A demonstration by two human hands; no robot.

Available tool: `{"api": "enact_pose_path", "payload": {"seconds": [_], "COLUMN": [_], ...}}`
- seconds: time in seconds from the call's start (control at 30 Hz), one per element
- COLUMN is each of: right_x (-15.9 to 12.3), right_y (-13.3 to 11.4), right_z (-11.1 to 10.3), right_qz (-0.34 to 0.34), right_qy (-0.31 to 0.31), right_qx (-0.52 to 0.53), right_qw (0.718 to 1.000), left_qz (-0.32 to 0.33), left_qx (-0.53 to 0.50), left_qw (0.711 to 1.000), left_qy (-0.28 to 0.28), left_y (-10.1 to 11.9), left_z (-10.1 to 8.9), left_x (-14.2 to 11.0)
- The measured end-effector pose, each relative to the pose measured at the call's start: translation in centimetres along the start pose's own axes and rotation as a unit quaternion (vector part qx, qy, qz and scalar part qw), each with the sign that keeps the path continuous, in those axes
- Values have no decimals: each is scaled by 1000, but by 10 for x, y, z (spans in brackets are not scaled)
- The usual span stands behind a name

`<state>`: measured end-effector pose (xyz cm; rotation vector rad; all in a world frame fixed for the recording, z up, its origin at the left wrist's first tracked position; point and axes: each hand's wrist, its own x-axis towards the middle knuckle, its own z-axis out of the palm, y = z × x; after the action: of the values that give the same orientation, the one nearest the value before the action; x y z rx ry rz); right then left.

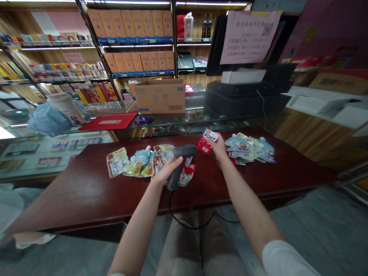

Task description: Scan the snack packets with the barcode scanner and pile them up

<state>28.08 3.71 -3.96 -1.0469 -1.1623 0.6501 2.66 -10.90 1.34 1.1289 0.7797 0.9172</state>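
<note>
A black barcode scanner (176, 172) is gripped by its handle in my left hand (168, 170), its head pointing to the right. My right hand (218, 147) pinches a small red and white snack packet (206, 141) at its right edge, up off the table. Under and left of the scanner lie several snack pouches (138, 163), some green and yellow, some brown. A second heap of pouches (248, 147), mostly pale blue and green, lies to the right of my right hand. The scanner's cable hangs over the table's front edge.
The dark red wooden table (86, 195) meets a glass counter. On that counter are a red folder (109, 121), a purple mouse (143, 120), a cardboard box (160, 96) and a black cash register with monitor (247, 92). Stocked shelves stand behind.
</note>
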Motion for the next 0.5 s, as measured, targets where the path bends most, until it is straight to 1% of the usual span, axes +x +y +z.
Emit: {"api": "enact_pose_path", "payload": {"seconds": [0.07,0.17,0.23,0.27,0.33,0.4,0.47,0.5], "right_x": [2,10,17,21,28,31,32,32], "right_y": [-3,-12,-20,-24,-32,-37,-39,-39], "right_z": [-7,-29,-49,-60,-81,-98,-109,-112], "right_qz": [-14,-38,-38,-31,-2,26,44,49], "right_qy": [2,8,21,31,48,52,51,51], "right_qx": [-30,-90,-173,-232,-358,-466,-548,-574], "right_qw": [999,995,984,972,932,883,834,815], "left_qz": [13,31,38,38,37,32,30,30], "left_qx": [-16,-38,-54,-61,-71,-76,-82,-85], "left_qw": [1000,999,997,996,994,993,992,992], "left_qy": [7,17,34,45,70,83,87,87], "left_y": [-1,-2,-1,0,1,3,4,4], "left_z": [-2,-5,-7,-7,-8,-8,-9,-9], "left_x": [0,2,3,4,5,6,7,8]}}
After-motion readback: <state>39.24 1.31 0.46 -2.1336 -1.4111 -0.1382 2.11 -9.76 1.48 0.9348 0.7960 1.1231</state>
